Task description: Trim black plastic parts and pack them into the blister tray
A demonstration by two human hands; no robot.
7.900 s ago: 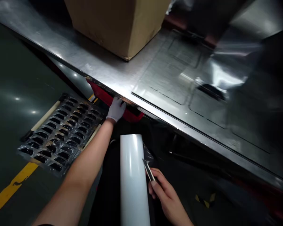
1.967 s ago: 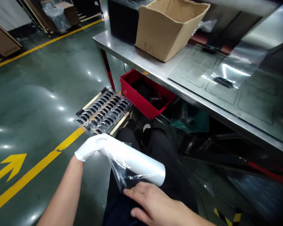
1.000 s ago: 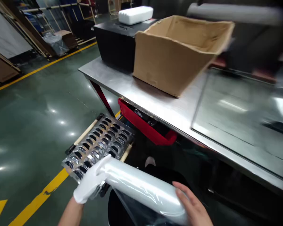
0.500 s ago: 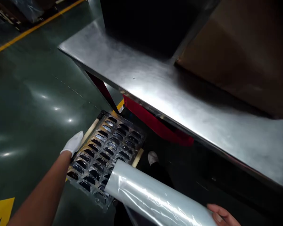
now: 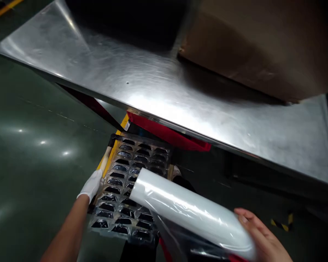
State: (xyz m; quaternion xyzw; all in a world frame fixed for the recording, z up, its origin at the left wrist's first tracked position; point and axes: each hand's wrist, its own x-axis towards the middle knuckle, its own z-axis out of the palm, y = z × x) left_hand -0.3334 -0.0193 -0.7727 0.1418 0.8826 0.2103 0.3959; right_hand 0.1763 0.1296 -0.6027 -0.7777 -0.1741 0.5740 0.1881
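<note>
My left hand (image 5: 90,186), in a white glove, closes on a pale bar (image 5: 106,157) along the left side of a clear plastic tray (image 5: 129,209). Dark, shiny parts sit in rows in the tray's pockets. My right hand (image 5: 262,236) is bare and grips the near end of a roll of clear plastic film (image 5: 186,207). The roll's far end lies over the tray's right part and hides some pockets. A loose sheet of film hangs below the roll.
A metal table (image 5: 112,76) spans the view above the tray. On it stand a large brown cardboard box (image 5: 251,54) and a dark object (image 5: 131,22). A red panel (image 5: 166,134) hangs under its edge. Black-and-yellow tape (image 5: 281,223) marks the floor.
The view has shifted left-to-right across the table, showing more of its right end. The roll's far end sits slightly higher in view. Both hands keep their places on the bar and roll.
</note>
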